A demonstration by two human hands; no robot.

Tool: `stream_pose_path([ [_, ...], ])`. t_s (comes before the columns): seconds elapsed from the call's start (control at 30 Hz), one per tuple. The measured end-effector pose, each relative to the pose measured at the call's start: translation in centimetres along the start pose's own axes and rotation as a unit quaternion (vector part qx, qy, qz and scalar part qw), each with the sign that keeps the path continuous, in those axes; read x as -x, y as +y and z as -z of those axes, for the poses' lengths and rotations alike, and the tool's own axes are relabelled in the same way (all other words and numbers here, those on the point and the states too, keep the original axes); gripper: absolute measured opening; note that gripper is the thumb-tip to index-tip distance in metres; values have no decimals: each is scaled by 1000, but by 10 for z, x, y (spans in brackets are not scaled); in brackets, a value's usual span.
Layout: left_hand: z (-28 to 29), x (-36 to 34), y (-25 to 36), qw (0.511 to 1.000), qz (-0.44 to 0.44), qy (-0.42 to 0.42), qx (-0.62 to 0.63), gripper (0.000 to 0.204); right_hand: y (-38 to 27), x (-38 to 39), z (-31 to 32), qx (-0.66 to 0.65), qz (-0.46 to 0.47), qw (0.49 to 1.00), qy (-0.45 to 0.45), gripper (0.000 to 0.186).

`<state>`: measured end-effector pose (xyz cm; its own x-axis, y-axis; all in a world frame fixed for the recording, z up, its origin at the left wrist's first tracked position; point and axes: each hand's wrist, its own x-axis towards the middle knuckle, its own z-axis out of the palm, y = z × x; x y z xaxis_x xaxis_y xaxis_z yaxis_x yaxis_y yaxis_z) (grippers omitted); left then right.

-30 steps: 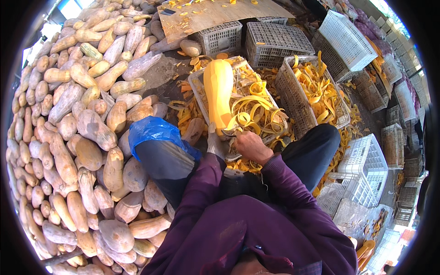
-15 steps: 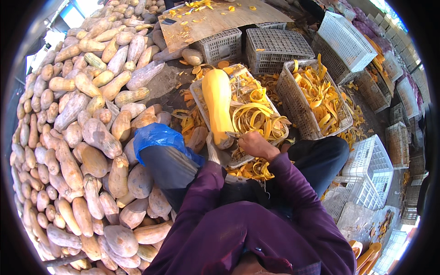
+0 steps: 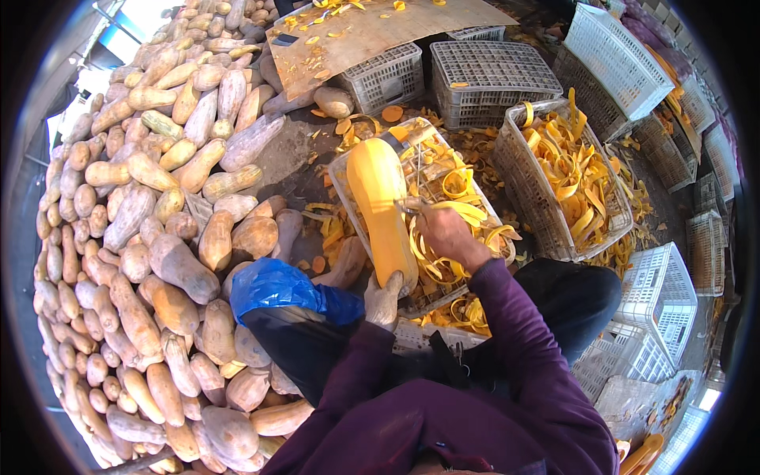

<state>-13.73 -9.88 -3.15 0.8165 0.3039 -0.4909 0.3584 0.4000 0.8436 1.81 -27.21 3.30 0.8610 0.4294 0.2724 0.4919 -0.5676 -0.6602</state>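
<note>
A long peeled butternut squash (image 3: 377,194), smooth and yellow-orange, leans over a white plastic crate (image 3: 339,184) between my legs. My left hand (image 3: 384,302), in a pale, dirty glove, grips the squash's near lower end. In my right hand (image 3: 450,236), which is bare and closed, is a small metal peeler (image 3: 409,207) against the squash's right side, at mid-length. My fingers hide most of its handle. Curled peel strips (image 3: 459,184) lie in the crate beside the squash, and some hang by my right hand.
Unpeeled squashes (image 3: 178,265) form a big heap on the left. A second crate (image 3: 526,198) full of peelings stands right of mine. Beyond are upturned crates (image 3: 495,75) and a wooden board (image 3: 372,39). Blue plastic (image 3: 273,289) covers my left knee; white crates (image 3: 653,297) are stacked at right.
My right hand with the peeler has moved up the squash from its near end to mid-length. My left hand now cups the near end from below, and the squash is tilted slightly differently.
</note>
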Motion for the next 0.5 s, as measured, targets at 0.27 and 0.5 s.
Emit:
stream_pose_path([
  [0.27, -14, 12, 12, 997, 71, -11, 16, 78, 22, -129, 4, 203, 95, 974, -31, 25],
  [0.5, -3, 1, -2, 999, 5, -26, -24, 75, -8, -36, -38, 260, 66, 963, -25, 21],
])
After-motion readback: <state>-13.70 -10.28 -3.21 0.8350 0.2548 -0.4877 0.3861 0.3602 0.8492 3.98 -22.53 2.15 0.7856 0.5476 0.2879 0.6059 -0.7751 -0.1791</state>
